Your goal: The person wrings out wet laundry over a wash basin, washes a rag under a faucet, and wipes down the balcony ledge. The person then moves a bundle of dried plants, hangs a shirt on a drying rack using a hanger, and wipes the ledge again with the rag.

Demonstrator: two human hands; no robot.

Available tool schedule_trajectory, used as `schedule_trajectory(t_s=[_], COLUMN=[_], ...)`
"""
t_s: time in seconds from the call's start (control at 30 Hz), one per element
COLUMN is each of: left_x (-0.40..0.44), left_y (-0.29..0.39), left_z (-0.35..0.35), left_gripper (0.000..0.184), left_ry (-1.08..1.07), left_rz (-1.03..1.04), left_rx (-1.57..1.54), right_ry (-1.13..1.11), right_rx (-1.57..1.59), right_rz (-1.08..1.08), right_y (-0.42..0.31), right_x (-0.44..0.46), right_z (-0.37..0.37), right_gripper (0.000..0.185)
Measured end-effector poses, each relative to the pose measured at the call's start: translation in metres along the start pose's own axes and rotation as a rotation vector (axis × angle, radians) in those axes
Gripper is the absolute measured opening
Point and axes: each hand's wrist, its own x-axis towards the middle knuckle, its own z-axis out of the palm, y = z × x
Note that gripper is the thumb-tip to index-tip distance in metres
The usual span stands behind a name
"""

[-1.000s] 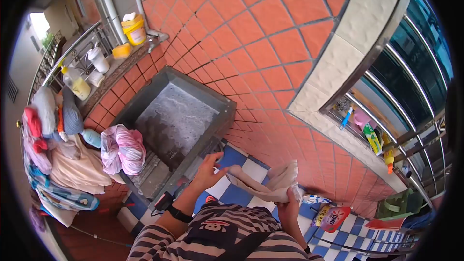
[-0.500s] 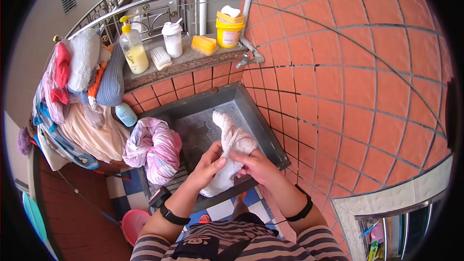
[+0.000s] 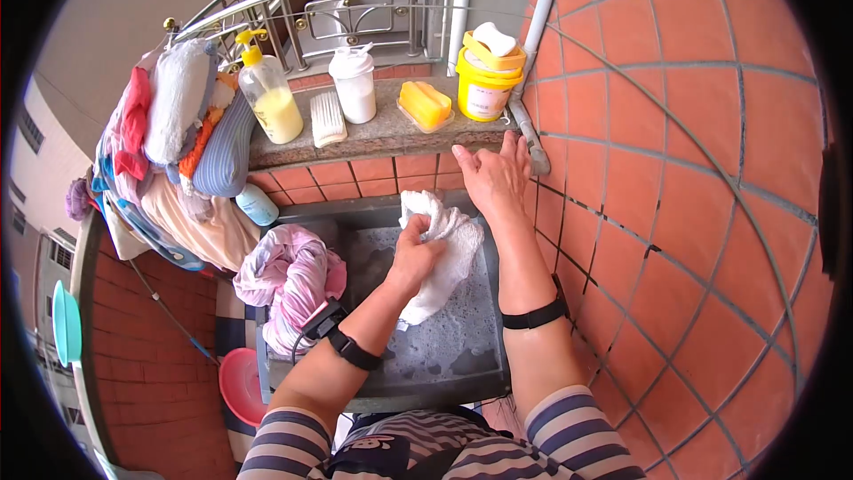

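Note:
My left hand [image 3: 416, 258] is closed on a white textured cloth [image 3: 453, 253], which hangs bunched over the dark sink [image 3: 484, 364]. Suds and wet patches cover the sink's bottom. Stretched forward, my right hand [image 3: 494, 180] has its fingers apart and holds nothing that I can see. Its fingertips are at the tap by the lower end of the grey pipe [image 3: 530, 142]; the hand hides most of the tap, so contact cannot be made out. A twisted pink-and-white garment [image 3: 289, 280] lies over the sink's left side.
On the stone ledge [image 3: 391, 138] stand a pump bottle [image 3: 277, 111], a scrubbing brush [image 3: 328, 120], a white shaker bottle [image 3: 354, 84], yellow soap [image 3: 425, 107] and a yellow tub [image 3: 486, 93]. Clothes [image 3: 191, 169] are piled left. A pink basin [image 3: 242, 387] sits below; a tiled wall [image 3: 657, 169] rises right.
My right hand has let go of the white cloth and moved forward to the tap. My left hand still grips the cloth, now farther forward over the sink. The view has shifted.

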Motion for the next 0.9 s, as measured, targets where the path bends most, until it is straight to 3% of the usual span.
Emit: schedule_trajectory(t_s=[0.07, 0.1, 0.13, 0.17, 0.2, 0.27, 0.3, 0.33, 0.4, 0.6, 0.67, 0.73, 0.8, 0.9], left_x=[0.02, 0.032, 0.043, 0.053, 0.059, 0.055, 0.062, 0.065, 0.069, 0.084, 0.087, 0.087, 0.086, 0.095], left_y=[-0.002, -0.014, -0.02, -0.027, -0.034, -0.019, -0.028, -0.03, -0.034, -0.035, -0.03, -0.027, -0.026, -0.048], left_z=[0.002, 0.004, 0.009, 0.014, 0.02, 0.038, 0.039, 0.04, 0.043, 0.042, 0.042, 0.041, 0.04, 0.033], left_gripper=[0.041, 0.041, 0.049, 0.057, 0.057, 0.08, 0.089, 0.089, 0.09, 0.083, 0.083, 0.083, 0.085, 0.086], left_ry=[-0.039, -0.047, -0.022, 0.002, -0.008, -0.044, -0.084, -0.083, -0.063, -0.076, -0.128, -0.126, -0.125, -0.128], left_rz=[-0.086, -0.092, 0.026, 0.146, 0.15, 0.005, -0.009, -0.014, -0.056, -0.047, -0.03, -0.051, -0.054, -0.06], left_rx=[0.035, 0.029, 0.046, 0.066, 0.063, 0.013, 0.023, 0.025, -0.004, -0.046, -0.054, -0.047, -0.068, -0.083], right_ry=[-0.083, -0.142, -0.195, -0.088, -0.08, 0.1, 0.093, 0.09, -0.126, -0.139, -0.033, -0.031, -0.044, -0.008], right_rx=[-0.07, 0.083, 0.236, 0.365, 0.358, 0.413, 0.283, 0.284, 0.315, 0.53, 0.496, 0.448, 0.581, 0.672], right_rz=[0.037, 0.088, 0.137, 0.128, 0.129, -0.021, -0.155, -0.151, -0.13, -0.196, -0.24, -0.24, -0.103, -0.105], right_y=[0.014, 0.035, 0.044, 0.047, 0.047, 0.03, 0.029, 0.029, 0.031, 0.06, 0.067, 0.069, 0.07, 0.065], right_x=[-0.004, -0.006, -0.004, -0.007, -0.007, 0.0, 0.002, 0.003, 0.0, -0.007, -0.009, -0.01, -0.011, -0.018], right_z=[0.008, 0.01, 0.006, 0.004, 0.004, 0.0, 0.007, 0.01, 0.016, 0.009, 0.006, 0.002, 0.001, -0.001], right_gripper=[0.038, 0.035, 0.033, 0.032, 0.032, 0.031, 0.03, 0.03, 0.026, 0.01, 0.004, 0.009, 0.018, 0.026])
